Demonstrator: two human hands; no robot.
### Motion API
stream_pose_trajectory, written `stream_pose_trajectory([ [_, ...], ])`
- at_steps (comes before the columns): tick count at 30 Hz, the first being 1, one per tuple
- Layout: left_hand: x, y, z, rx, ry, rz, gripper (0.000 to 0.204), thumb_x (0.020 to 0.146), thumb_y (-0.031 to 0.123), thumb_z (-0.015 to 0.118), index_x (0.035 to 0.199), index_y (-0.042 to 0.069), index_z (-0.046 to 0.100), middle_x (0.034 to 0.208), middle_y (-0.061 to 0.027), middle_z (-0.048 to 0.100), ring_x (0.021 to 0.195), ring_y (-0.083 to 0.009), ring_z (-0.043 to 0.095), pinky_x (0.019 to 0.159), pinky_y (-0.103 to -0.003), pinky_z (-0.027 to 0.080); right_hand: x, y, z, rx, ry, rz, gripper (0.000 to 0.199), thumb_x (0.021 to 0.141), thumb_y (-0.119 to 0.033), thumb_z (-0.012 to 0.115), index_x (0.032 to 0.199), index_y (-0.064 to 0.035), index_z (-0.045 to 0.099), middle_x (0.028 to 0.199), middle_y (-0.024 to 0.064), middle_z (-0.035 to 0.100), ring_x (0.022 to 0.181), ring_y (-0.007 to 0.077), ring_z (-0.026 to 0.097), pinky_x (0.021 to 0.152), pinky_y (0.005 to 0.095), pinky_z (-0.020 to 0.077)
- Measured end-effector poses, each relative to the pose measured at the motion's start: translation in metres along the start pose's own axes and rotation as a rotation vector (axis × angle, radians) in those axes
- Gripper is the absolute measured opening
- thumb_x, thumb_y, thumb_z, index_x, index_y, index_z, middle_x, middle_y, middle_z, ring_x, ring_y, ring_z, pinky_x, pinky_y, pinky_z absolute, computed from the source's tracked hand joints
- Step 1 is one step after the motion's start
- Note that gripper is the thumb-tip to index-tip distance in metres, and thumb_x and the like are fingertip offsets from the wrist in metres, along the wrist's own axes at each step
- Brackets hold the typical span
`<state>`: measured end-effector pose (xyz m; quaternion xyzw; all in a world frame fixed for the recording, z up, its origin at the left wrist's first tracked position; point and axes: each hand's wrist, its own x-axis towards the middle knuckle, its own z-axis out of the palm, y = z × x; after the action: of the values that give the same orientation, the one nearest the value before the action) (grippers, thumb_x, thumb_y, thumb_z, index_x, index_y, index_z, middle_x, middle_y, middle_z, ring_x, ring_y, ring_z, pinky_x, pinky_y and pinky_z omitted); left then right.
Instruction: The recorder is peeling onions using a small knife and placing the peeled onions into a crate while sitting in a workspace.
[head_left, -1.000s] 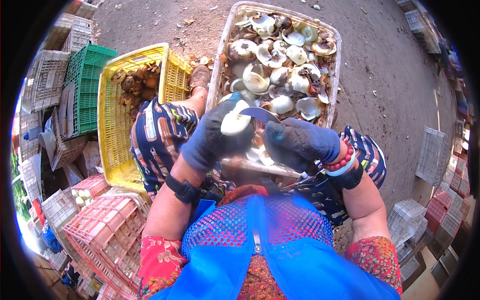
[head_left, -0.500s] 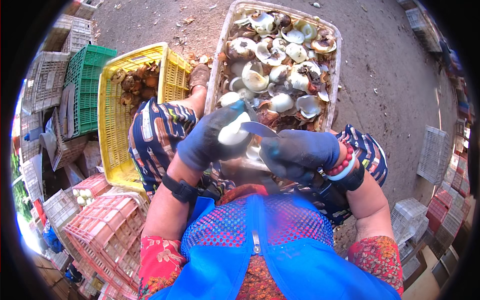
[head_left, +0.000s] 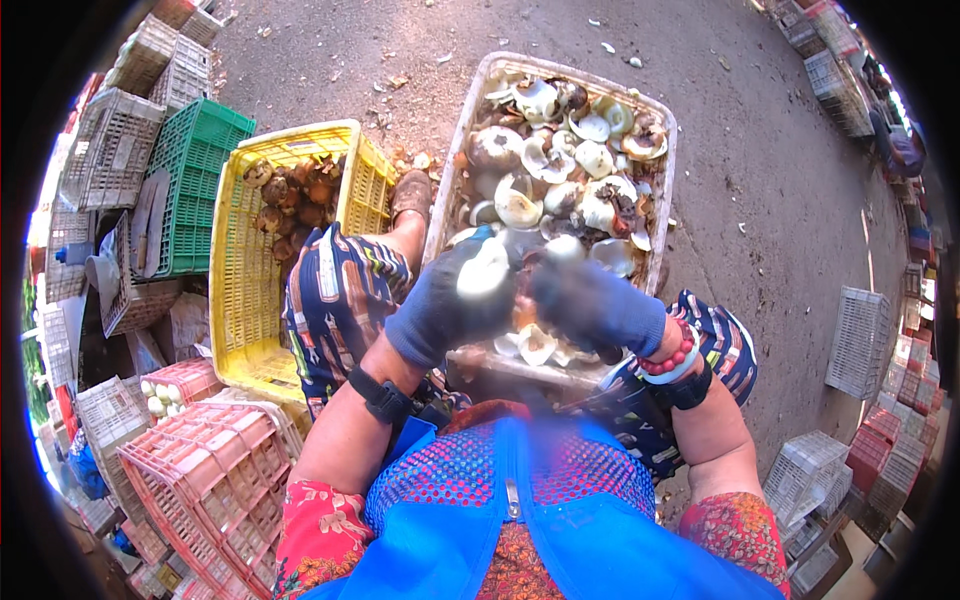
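My left hand, in a dark blue glove, is closed around a peeled white onion above the near part of a pale plastic crate. Close beside it, my gloved right hand is curled and smeared by motion. A knife showed in that hand a moment earlier; its blade cannot be made out now. Inside the pale crate lie many onion peels, white layers and brown skins. More pale peel pieces rest below my hands at the crate's near end.
To the left, a yellow crate holds brown unpeeled onions. Behind it stands a green crate. Pink crates are stacked at the lower left. A grey crate stands on the right. My legs flank the pale crate.
The view has shifted, so the crates sit lower in it. My right hand has moved up beside the onion, and the knife blade seen against it earlier no longer shows clearly.
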<state>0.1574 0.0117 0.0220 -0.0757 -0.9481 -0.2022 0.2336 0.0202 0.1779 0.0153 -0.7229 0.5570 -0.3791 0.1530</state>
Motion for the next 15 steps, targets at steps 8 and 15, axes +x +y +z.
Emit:
stream_pose_trajectory([
  [8,-0.013,-0.003,0.013,-0.032,-0.020,-0.039,0.020,0.071,0.009,0.059,0.089,0.002,0.058,0.083,-0.0072,0.059,0.080,-0.0206,0.060,0.080,-0.033,0.050,0.018,-0.026,0.018,0.385,0.128,0.566,0.019,0.093,-0.020,0.052,0.097,-0.0027,0.061,0.080,0.0124,0.062,0.076,0.0262,0.062,0.070,0.0357,0.0493],
  [15,-0.026,0.005,-0.027,-0.991,0.142,-0.905,0.008,0.084,0.013,0.061,0.089,0.006,0.063,0.092,-0.0068,0.062,0.087,-0.0183,0.060,0.082,-0.029,0.049,-0.001,0.041,0.015,0.908,0.548,1.238,0.023,0.087,-0.026,0.056,0.095,-0.0053,0.063,0.081,0.0092,0.065,0.073,0.0216,0.061,0.066,0.0356,0.0503],
])
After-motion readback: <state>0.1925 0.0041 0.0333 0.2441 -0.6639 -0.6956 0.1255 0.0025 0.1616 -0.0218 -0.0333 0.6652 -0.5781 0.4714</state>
